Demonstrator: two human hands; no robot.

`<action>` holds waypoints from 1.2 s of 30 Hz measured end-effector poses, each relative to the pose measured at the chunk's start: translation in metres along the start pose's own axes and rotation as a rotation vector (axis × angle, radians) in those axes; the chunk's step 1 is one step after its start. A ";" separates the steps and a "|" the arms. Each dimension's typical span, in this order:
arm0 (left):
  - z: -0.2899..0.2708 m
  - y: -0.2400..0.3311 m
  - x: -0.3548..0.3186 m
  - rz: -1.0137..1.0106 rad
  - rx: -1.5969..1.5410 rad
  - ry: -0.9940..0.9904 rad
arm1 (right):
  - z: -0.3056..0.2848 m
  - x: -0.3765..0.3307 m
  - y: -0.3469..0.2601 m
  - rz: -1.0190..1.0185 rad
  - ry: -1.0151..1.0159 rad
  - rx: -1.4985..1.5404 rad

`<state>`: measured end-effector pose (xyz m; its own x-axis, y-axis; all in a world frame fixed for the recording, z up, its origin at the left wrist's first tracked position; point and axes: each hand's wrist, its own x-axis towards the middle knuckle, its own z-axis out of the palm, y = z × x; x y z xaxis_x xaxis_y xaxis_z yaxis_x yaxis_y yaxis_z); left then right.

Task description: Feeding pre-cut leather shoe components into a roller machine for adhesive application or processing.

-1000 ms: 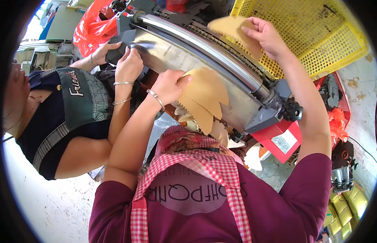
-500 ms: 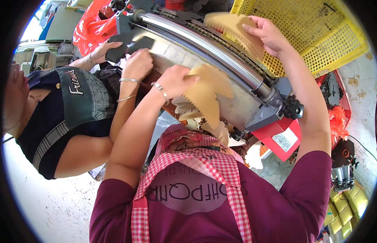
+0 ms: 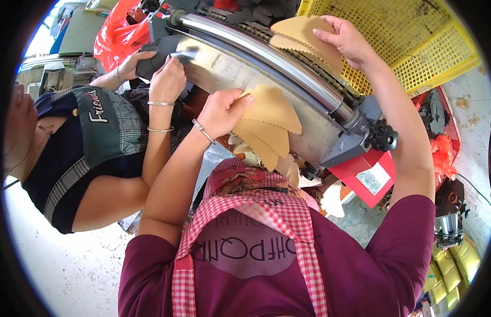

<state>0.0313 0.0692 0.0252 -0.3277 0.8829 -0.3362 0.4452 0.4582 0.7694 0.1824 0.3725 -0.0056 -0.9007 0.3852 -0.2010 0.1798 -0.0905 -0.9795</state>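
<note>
tan scalloped sheets (image 3: pixel 269 124) fan out from the left hand (image 3: pixel 220 112), pinched against the steel roller machine (image 3: pixel 288 68); the right hand (image 3: pixel 347 39) grips another tan stack (image 3: pixel 303 34) beside the yellow crate (image 3: pixel 414 37).

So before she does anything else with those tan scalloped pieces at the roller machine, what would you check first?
1. Left hand grips its fan of tan scalloped-edge pieces: ok, thumb and fingers close on the stack.
2. Right hand holds the upper tan scalloped pieces: ok, pressed from above.
3. Own fingers off the long shiny metal roller: ok for the left hand; cannot tell for the right.
4. Co-worker's hand out of the way: not ok, it rests on the machine's steel plate, beside the left hand.
5. Yellow plastic mesh crate has room: ok, mostly bare mesh shows.
</note>
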 end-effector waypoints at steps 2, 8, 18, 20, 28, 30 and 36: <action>0.000 0.001 0.000 -0.037 0.060 -0.007 | 0.002 -0.003 -0.002 -0.005 0.014 0.142; -0.002 0.003 0.000 0.064 0.060 0.014 | -0.005 -0.001 0.001 0.006 -0.044 0.199; 0.004 0.015 0.004 0.064 0.316 0.001 | 0.005 -0.005 -0.008 0.010 -0.059 0.278; 0.006 0.017 0.009 0.041 0.361 0.006 | 0.005 -0.005 -0.006 0.032 -0.090 0.267; 0.001 0.023 0.010 0.117 0.238 0.039 | 0.009 -0.010 -0.011 0.079 -0.156 0.170; 0.002 0.022 0.001 0.157 0.111 0.081 | 0.009 -0.011 -0.015 0.075 -0.122 0.179; -0.007 0.022 -0.014 0.181 0.119 0.238 | -0.025 0.001 -0.004 0.025 0.125 0.101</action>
<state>0.0400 0.0666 0.0506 -0.4136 0.9089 -0.0528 0.6036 0.3171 0.7315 0.1903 0.3961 -0.0019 -0.8390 0.4923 -0.2316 0.1555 -0.1908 -0.9692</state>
